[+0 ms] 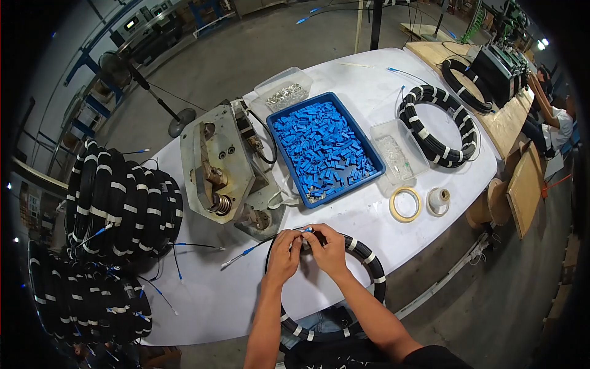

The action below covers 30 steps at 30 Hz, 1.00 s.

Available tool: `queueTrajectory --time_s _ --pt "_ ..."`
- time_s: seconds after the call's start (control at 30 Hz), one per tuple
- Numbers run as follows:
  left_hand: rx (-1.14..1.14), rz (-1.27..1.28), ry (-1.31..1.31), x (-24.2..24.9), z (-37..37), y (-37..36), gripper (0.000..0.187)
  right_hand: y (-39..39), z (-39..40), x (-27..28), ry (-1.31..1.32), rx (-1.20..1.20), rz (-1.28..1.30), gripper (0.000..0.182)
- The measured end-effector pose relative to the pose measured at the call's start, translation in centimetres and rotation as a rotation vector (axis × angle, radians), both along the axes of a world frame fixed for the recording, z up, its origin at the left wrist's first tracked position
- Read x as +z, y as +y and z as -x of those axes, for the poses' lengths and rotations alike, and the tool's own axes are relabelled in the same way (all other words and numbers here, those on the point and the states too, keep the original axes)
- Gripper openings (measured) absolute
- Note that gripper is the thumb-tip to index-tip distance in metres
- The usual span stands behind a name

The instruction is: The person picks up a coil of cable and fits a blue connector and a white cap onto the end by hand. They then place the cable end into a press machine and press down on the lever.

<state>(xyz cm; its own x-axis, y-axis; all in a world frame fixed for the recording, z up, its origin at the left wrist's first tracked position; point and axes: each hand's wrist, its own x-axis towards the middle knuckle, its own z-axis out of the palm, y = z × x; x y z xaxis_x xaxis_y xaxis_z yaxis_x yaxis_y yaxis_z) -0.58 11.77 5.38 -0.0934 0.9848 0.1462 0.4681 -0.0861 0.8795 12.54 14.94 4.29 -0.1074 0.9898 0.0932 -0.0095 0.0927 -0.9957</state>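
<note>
My left hand (284, 253) and my right hand (327, 251) meet over the top of a black cable coil (376, 270) bound with white tape bands. Between the fingertips is a small blue connector piece (308, 230), pinched by my right hand. The fingers of my left hand are closed close against it; what they grip is mostly covered. A thin cable end (248, 251) with a blue sleeve and a pale tip sticks out to the left of my left hand. The coil's lower part hangs over the table edge, in front of my body.
A blue tray (378, 175) full of blue connector parts lies beyond my hands. A metal press (230, 166) stands to its left, near stacked cable coils (123, 209). Tape roll (405, 204), spool (438, 201), plastic bins (399, 154) and another coil (439, 126) are rightward. A person (556, 120) sits far right.
</note>
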Motion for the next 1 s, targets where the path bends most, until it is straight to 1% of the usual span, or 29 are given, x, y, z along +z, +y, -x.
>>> queueTrajectory --time_s 0.07,0.2,0.27,0.3,0.37,0.4,0.43,0.47,0.53,0.6,0.67,0.7,0.77,0.83,1.0 --pt "-0.011 0.007 0.006 0.1 -0.1 0.1 0.011 0.0 0.0 -0.3 0.037 -0.009 0.034 0.017" --pt "0.006 0.012 0.011 0.1 -0.1 0.1 0.013 0.4 -0.3 -0.1 0.049 0.015 0.079 0.017" --pt "0.015 0.012 0.009 0.1 0.0 0.1 0.014 1.2 -1.0 0.6 0.083 0.145 0.266 0.015" --pt "0.024 0.048 0.005 0.1 0.0 0.1 0.015 1.7 -1.3 0.5 0.108 0.173 0.292 0.015" --pt "0.035 0.078 -0.003 -0.1 -0.1 0.2 0.016 2.7 -1.9 0.3 0.105 0.203 0.28 0.015" --pt "0.055 0.063 -0.054 -0.2 -0.1 0.4 0.017 3.2 -2.2 0.3 0.107 0.233 0.272 0.016" --pt "0.076 0.048 -0.103 -0.3 -0.1 0.4 0.018 3.6 -2.7 0.4 0.013 0.243 0.231 0.016" --pt "0.082 0.046 -0.103 -0.3 -0.1 0.6 0.018 4.1 -3.0 0.4 0.013 0.248 0.229 0.016" --pt "0.124 0.027 -0.036 -0.3 -0.2 0.8 0.022 4.8 -3.5 -0.1 0.145 0.239 0.328 0.017" --pt "0.123 0.017 -0.003 -0.2 -0.4 0.8 0.02 5.4 -4.0 -0.7 0.161 0.272 0.376 0.018" --pt "0.116 0.007 0.031 0.0 -0.6 0.9 0.019 5.7 -4.3 -0.9 0.284 0.339 0.494 0.016" --pt "0.135 0.044 0.027 0.1 -0.6 0.9 0.017 5.9 -4.4 -0.9 0.284 0.333 0.493 0.016" --pt "0.152 0.083 0.025 0.1 -0.8 0.9 0.015 6.2 -4.2 -0.8 0.35 0.318 0.605 0.014" --pt "0.163 -0.036 0.095 -0.1 -0.9 0.8 0.012 6.5 -4.2 -0.9 0.376 0.328 0.634 0.014" --pt "0.186 -0.066 0.096 -0.1 -1.1 0.6 0.012 6.7 -4.3 -0.7 0.398 0.334 0.712 0.014"
